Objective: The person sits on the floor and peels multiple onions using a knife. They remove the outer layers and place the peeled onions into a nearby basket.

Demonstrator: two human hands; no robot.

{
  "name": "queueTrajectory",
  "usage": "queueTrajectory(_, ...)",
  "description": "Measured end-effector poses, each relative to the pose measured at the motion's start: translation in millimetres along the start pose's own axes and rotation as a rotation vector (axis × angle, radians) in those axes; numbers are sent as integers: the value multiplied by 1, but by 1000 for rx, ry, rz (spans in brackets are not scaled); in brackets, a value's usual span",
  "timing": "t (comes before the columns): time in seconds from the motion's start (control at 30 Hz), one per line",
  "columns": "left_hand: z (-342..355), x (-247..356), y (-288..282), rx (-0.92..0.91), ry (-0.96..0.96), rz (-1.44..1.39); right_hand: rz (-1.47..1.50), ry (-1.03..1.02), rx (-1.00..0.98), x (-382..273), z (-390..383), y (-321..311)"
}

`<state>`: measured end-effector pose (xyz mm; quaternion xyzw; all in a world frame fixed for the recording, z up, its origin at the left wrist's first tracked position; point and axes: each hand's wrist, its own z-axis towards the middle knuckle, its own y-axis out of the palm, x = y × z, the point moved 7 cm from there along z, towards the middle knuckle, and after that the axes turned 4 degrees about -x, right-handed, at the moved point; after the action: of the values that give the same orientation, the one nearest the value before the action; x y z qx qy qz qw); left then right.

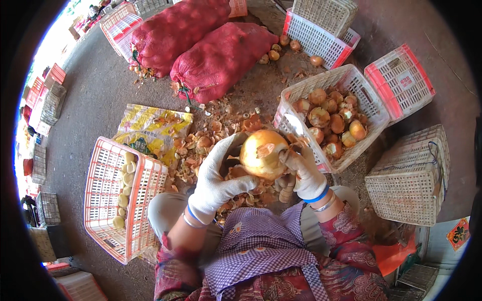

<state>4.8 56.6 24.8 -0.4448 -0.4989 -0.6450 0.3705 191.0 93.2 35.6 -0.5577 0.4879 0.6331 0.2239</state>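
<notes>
Above my lap I hold a large golden onion [258,163], with a torn flap of dry brown skin on its face. My left hand [215,175], in a white glove, cups it from the left, thumb below and fingers behind. My right hand [305,173], in a dirtier glove, is closed at the onion's right side, its fingertips pinching at the surface. Whether a small tool sits in those fingers is hidden. Loose onion skins [201,145] lie beneath and beyond my hands.
Unpeeled onions [329,118] fill a white crate [369,93] at the right. At the left, a red-and-white crate [145,200] holds pale peeled onions [125,185]. Red mesh sacks [221,60] lie ahead, beyond a yellow bag [150,125]. More baskets [406,195] stand at far right.
</notes>
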Motion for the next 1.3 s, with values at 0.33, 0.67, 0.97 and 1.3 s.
queueTrajectory(0.33,0,0,19,63,-126,-225,-169,-94,19,6,-1,-11)
queueTrajectory(0.67,2,-18,6,117,-17,-525,-634,-186,-6,-21,-8,8)
queueTrajectory(0.97,-2,-32,-14,106,-32,-538,-1401,-567,-83,-19,-27,23)
queueTrajectory(1.3,-2,-21,7,172,-51,-360,-1441,-339,74,-13,-19,17)
